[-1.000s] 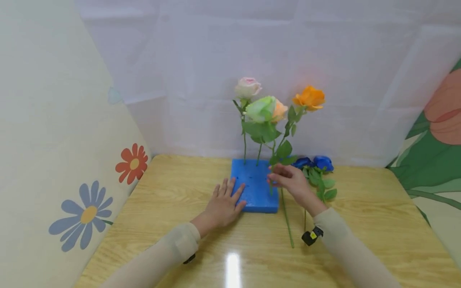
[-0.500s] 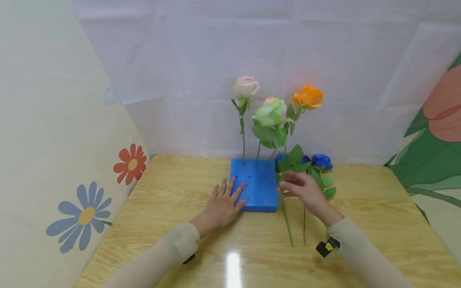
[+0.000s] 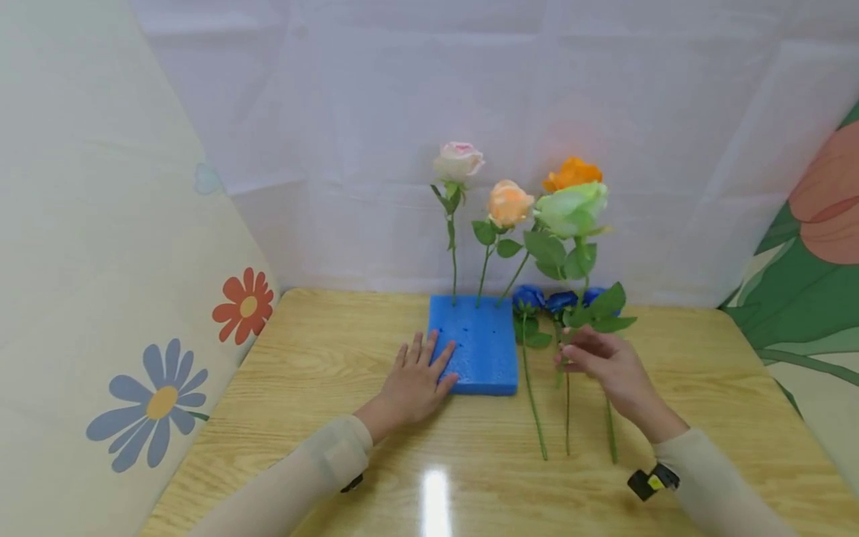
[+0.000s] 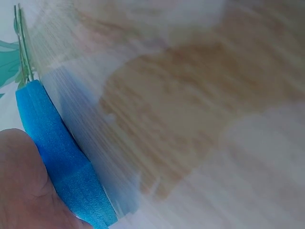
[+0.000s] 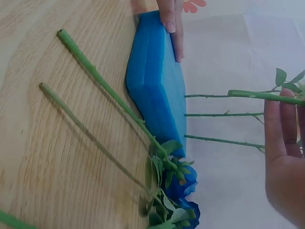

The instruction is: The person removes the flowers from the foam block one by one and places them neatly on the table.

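Observation:
My left hand (image 3: 412,380) lies with fingers spread over the left edge of a blue foam block (image 3: 479,358). In the left wrist view, part of that hand (image 4: 21,176) is against the block's side. To the right of the block, my right hand (image 3: 611,373) pinches the stem of a pale green rose (image 3: 573,211), bloom upward. The cut end of this stem (image 5: 252,94) points free in the right wrist view. A pale pink rose (image 3: 458,162), a peach rose (image 3: 508,203) and an orange rose (image 3: 570,173) stand along the block's back edge; the green bloom partly covers the orange one.
Three blue roses lie right of the block on the wooden table (image 3: 376,485), stems toward me: one near the block (image 3: 529,296), a middle one (image 3: 561,302), and a third bloom (image 3: 592,295) partly hidden behind leaves. Small holes dot the foam top. A white cloth (image 3: 362,149) hangs behind.
My right hand has carried the green rose rightward from over the block to above the blue roses, uncovering the peach rose. My left hand has stayed on the block.

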{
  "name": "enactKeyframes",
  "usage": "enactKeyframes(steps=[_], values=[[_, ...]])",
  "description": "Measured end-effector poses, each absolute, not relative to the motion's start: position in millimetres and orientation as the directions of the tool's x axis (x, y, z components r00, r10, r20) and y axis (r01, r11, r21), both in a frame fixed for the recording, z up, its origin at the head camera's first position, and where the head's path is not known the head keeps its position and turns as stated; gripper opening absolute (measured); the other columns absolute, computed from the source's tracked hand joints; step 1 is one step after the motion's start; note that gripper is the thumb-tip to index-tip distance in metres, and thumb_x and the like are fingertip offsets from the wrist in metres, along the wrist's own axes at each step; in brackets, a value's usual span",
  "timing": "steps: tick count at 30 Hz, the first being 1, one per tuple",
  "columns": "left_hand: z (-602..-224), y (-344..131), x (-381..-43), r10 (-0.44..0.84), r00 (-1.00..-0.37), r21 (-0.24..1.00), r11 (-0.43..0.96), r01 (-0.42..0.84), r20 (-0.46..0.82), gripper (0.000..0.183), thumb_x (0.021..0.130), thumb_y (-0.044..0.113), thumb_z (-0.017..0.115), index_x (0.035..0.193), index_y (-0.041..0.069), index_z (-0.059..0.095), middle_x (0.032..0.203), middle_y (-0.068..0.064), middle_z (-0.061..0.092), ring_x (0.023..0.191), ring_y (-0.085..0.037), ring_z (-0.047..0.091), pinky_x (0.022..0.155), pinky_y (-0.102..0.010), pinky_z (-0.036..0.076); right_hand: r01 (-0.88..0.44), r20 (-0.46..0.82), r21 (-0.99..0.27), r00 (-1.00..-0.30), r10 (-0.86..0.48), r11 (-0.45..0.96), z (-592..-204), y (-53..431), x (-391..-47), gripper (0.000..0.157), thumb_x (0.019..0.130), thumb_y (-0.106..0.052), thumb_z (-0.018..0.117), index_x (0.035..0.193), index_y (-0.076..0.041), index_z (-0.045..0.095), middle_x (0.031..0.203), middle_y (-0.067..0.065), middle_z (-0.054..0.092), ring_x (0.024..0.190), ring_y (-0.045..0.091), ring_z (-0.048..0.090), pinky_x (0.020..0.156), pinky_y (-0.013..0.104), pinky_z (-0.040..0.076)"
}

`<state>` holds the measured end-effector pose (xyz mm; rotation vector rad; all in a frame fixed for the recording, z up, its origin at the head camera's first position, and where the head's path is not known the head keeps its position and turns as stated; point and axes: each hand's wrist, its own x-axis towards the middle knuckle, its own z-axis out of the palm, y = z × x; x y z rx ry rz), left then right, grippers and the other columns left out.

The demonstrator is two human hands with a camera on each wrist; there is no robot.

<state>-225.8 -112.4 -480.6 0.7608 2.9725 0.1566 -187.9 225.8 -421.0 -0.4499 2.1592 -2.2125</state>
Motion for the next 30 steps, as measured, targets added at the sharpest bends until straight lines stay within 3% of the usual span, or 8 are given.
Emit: enactKeyframes(steps=[16,24,30], values=[[-480,-113,-225,0.49,-0.871,0.128,0.867,0.481,-0.041,0.065,0.109,0.054,0.023,0.164,0.02,0.018,0.169,-0.019,0.007,0.153,-0.046,0.008,0.121,-0.062,0.014,-0.204,0.21,-0.977,-0.969,-0.129,-0.059,-415,263,-160,0.016,0.1,0.002,0.059,0.108,-0.008,0.069,0.104,-0.003,0.073,0.091,0.015,0.073,0.08,0.03,0.06],[-480,-113,-226,0.499,-0.866,0.142,0.86,0.49,-0.032,0.064,0.11,0.052,0.026,0.164,0.018,0.019,0.169,-0.02,0.008,0.153,-0.047,0.009,0.12,-0.063,0.016,-0.24,0.249,-0.967,-0.963,-0.106,-0.088,-420,279,-153,0.026,0.1,0.007,0.054,0.114,-0.009,0.069,0.105,-0.004,0.073,0.09,0.012,0.073,0.079,0.029,0.06],[-479,-114,-225,0.501,-0.865,0.132,0.861,0.492,-0.042,0.064,0.11,0.052,0.025,0.164,0.019,0.018,0.169,-0.021,0.007,0.153,-0.048,0.009,0.12,-0.063,0.016,-0.224,0.238,-0.964,-0.967,-0.087,-0.141,-424,290,-148,0.039,0.101,0.01,0.051,0.124,-0.017,0.068,0.103,-0.003,0.07,0.09,0.012,0.072,0.076,0.029,0.06]])
